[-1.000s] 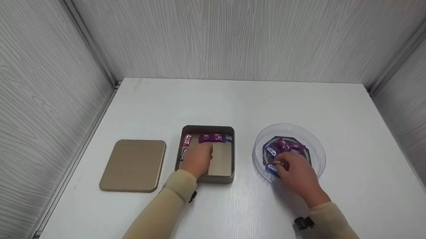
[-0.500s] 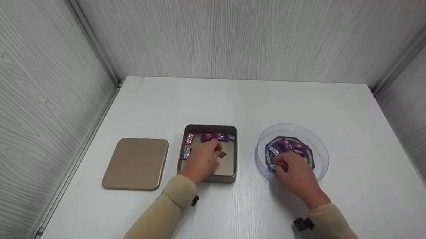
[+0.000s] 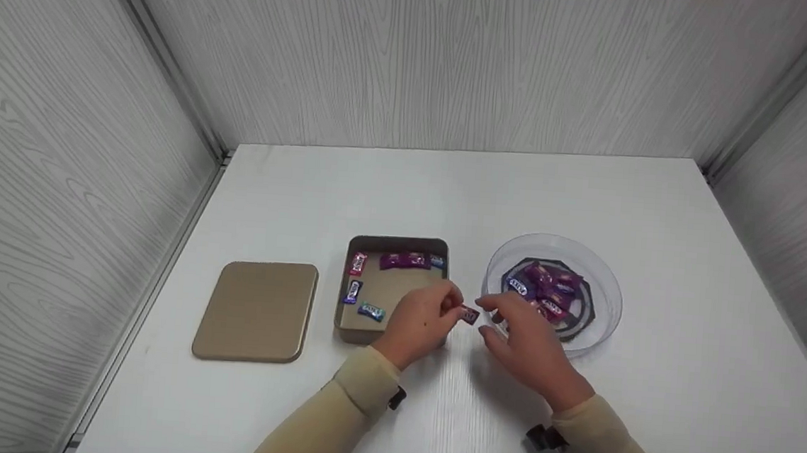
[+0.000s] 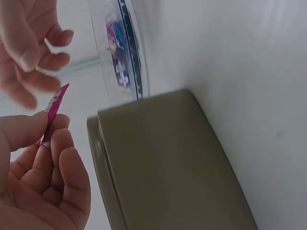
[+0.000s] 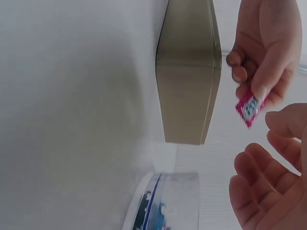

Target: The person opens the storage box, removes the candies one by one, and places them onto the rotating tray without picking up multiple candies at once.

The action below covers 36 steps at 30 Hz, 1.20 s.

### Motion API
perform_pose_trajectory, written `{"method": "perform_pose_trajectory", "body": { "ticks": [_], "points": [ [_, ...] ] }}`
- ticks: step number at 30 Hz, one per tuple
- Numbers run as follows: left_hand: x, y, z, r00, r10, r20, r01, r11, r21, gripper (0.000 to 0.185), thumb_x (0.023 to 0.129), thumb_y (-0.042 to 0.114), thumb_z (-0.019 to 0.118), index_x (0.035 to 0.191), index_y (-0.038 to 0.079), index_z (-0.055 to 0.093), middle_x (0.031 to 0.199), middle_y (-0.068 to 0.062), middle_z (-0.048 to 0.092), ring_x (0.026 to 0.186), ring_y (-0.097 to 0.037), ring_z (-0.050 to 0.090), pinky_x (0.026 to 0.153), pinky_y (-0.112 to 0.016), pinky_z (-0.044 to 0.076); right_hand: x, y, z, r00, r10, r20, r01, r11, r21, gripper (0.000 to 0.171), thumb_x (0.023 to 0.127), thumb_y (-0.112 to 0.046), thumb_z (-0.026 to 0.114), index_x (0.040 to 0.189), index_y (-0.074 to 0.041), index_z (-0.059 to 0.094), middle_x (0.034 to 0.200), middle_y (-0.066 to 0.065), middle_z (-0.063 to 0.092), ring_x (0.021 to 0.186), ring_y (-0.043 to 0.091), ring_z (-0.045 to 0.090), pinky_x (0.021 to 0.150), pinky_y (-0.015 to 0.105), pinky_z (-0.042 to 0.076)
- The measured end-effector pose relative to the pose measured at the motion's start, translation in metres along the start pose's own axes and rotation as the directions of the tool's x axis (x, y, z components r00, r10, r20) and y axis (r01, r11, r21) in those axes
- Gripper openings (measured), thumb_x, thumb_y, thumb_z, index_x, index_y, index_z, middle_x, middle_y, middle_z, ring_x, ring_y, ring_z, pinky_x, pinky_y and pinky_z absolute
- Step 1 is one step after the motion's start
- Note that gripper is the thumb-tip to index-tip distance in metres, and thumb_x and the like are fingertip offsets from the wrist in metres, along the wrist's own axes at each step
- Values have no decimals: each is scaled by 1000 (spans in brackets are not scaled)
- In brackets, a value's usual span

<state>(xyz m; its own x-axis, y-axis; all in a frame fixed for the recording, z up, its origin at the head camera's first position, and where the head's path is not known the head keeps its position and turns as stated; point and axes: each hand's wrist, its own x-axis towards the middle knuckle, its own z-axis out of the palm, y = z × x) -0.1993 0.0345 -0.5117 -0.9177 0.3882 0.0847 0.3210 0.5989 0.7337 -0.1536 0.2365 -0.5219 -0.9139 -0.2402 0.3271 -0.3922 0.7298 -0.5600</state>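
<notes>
My left hand (image 3: 419,323) pinches a small pink-red wrapped candy (image 3: 469,315) between thumb and fingers, just past the right side of the open gold tin (image 3: 448,266). Facing it, my right hand (image 3: 531,349) has its thumb and fingers spread apart, holding nothing. The right wrist view shows the candy (image 5: 250,109) close to the right fingertips but apart from them. Inside the tin, purple candies (image 3: 405,260) and a small blue one line the back, a red candy (image 3: 358,263) and a blue one (image 3: 352,292) the left side, and a teal-blue candy (image 3: 371,312) the front left.
A clear round bowl (image 3: 609,283) stands right of the tin, with several purple, blue and red candies (image 3: 548,286) in it. The tin's gold lid (image 3: 255,312) lies flat to the left. Wood-grain panels enclose the white table's back and sides.
My right hand has left the bowl, moving left, and its fingers have spread. My left hand has shifted right from inside the tin to its right edge, uncovering the teal-blue candy.
</notes>
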Motion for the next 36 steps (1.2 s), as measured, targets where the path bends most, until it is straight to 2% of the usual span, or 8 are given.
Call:
{"method": "perform_pose_trajectory", "body": {
  "ticks": [4, 8, 16, 22, 24, 29, 34, 36],
  "points": [
    [1, 4, 6, 1000, 21, -12, -22, 999, -34, 7, 96, 21, 70, 100, 19, 65, 83, 11, 64, 71, -7, 57, 64, -26, 48, 0, -4, 5, 996, -75, -38, 74, 997, -29, 32, 86, -8, 77, 115, -17, 68, 106, -3, 64, 92, 18, 63, 78, 35, 53],
    [0, 5, 7, 1000, 22, -3, -22, 998, -56, 10, 94, 21, 70, 102, 19, 65, 80, 12, 64, 68, -6, 57, 61, -25, 47, -1, -6, 9, 991, -113, -71, 108, 992, -68, 32, 84, -9, 79, 113, -19, 68, 104, -5, 62, 91, 13, 60, 78, 34, 53],
    [-5, 11, 9, 998, -25, 59, 31, 993, -111, 13, 94, 20, 69, 106, 20, 64, 81, 12, 65, 69, -7, 59, 61, -25, 48, -4, -7, 13, 990, -121, -77, 113, 988, -105, 23, 86, -8, 78, 105, -17, 69, 99, -6, 59, 88, 9, 56, 76, 32, 52],
    [-6, 13, 10, 996, 1, 87, 8, 995, -104, 16, 96, 24, 68, 110, 22, 64, 85, 14, 66, 71, -6, 59, 63, -26, 49, -4, -4, 5, 993, -109, -49, 104, 989, -101, 18, 88, -10, 75, 104, -16, 69, 96, -5, 58, 86, 10, 57, 75, 33, 52],
    [-7, 13, 10, 996, 11, 93, -2, 996, -93, 17, 96, 25, 69, 112, 22, 64, 86, 15, 66, 72, -6, 59, 64, -26, 49, -5, -1, 1, 996, -85, -31, 82, 993, -89, 19, 89, -10, 75, 106, -17, 70, 98, -6, 60, 89, 10, 58, 77, 33, 53],
    [-8, 10, 6, 995, 24, 100, -17, 997, -70, 20, 97, 26, 67, 116, 20, 64, 91, 15, 67, 76, -6, 59, 71, -28, 50, -12, 17, -15, 999, 34, -20, -36, 994, -99, 23, 88, -10, 76, 109, -16, 70, 103, -4, 65, 95, 12, 61, 84, 38, 54],
    [-8, 4, -1, 998, 22, 67, -20, 999, -34, 19, 97, 25, 65, 115, 18, 65, 93, 13, 68, 80, -8, 59, 77, -30, 51, -16, 40, -28, 985, 174, 11, -171, 976, -134, 24, 90, -13, 72, 114, -11, 69, 106, 4, 66, 98, 23, 61, 87, 47, 51],
    [-8, 1, -4, 999, 9, 51, -8, 1000, -22, 18, 97, 25, 64, 114, 19, 66, 93, 13, 67, 80, -7, 59, 77, -30, 51, -17, 50, -32, 973, 230, 23, -224, 962, -154, 24, 91, -14, 70, 115, -10, 67, 104, 6, 66, 95, 26, 61, 84, 48, 50]
  ]
}}
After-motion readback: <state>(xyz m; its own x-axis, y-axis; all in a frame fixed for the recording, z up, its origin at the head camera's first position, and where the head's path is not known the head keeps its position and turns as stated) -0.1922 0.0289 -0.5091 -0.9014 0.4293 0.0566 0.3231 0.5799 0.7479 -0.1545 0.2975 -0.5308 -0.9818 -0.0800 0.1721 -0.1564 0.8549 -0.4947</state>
